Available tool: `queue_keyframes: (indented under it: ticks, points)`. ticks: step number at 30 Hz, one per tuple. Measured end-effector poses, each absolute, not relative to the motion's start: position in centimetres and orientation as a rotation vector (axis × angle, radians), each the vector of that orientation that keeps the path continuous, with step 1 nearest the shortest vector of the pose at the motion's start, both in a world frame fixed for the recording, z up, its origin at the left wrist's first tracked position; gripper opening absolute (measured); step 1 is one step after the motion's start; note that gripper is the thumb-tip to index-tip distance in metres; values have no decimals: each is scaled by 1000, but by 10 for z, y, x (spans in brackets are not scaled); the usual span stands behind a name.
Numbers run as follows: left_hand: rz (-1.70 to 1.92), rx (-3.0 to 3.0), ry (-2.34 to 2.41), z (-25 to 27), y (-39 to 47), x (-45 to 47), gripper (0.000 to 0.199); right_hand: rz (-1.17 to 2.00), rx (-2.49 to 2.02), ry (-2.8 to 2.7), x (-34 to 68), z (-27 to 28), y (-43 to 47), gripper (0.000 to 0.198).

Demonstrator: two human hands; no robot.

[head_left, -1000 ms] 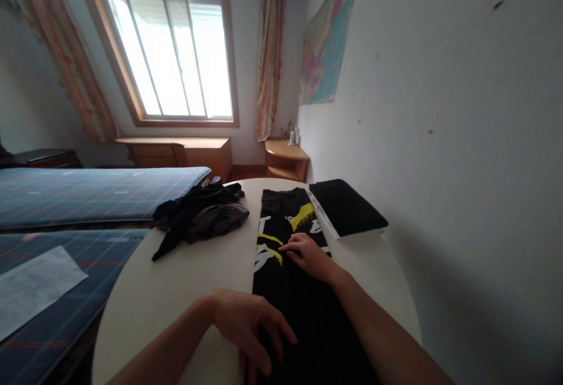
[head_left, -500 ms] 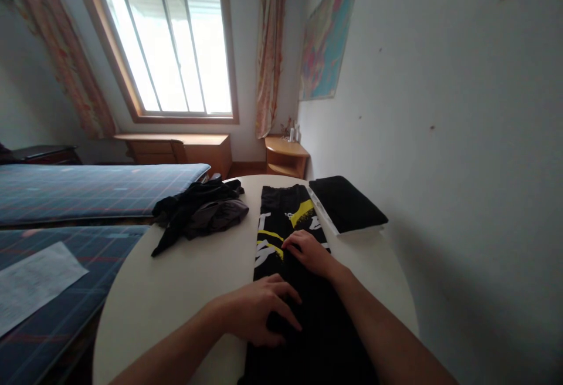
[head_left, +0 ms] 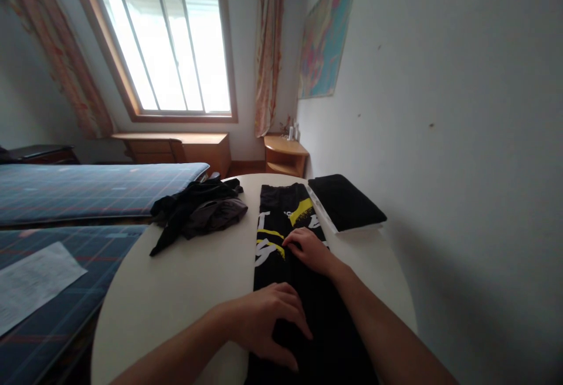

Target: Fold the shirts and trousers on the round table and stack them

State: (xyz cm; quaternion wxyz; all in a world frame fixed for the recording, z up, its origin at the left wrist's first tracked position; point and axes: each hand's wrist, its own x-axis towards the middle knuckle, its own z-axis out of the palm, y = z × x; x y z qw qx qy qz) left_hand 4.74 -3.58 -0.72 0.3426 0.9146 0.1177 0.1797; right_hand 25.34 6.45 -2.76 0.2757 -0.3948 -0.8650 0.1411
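A black garment (head_left: 281,198) with white lettering and yellow brush strokes lies folded into a long strip down the middle of the table. My right hand (head_left: 307,249) rests on the printed part, its fingers bent lightly and touching the cloth. Nearer to me, my left hand (head_left: 275,321) is over the plain black part with thumb and fingers apart. Whether its fingertips press on the fabric is hard to see against the black. Neither hand grips anything that I can make out.
On the round white table (head_left: 185,291), a crumpled dark garment (head_left: 202,209) lies at the left. A folded black cloth (head_left: 347,202) sits on a white sheet at the right, close to the wall. Plaid mattresses (head_left: 101,191) stand beside the table, one bearing a paper (head_left: 37,282).
My left hand has slid toward me and slightly right over the black cloth, its thumb and fingers spreading wider. My right hand stays in nearly the same place on the print.
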Motion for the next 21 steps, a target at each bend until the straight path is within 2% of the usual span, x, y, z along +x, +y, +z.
queue_keyframes:
  ticks: [5,9,14,18,21]
  points:
    - [594,2490,670,-11,-13,32,29,330,-1080,-2265,256,-22,64,22]
    - [801,2485,1157,-29,14,15,33,280,-1028,-2289,248,0,44,23]
    - [890,2426,1483,-49,37,5,34,660,-685,-2575,215,19,-8,11]
    - [925,2376,1698,-53,43,5,32,829,-340,-2854,191,10,-39,30]
    - [922,2350,1717,-52,47,6,29,844,-182,-3015,184,5,-47,28]
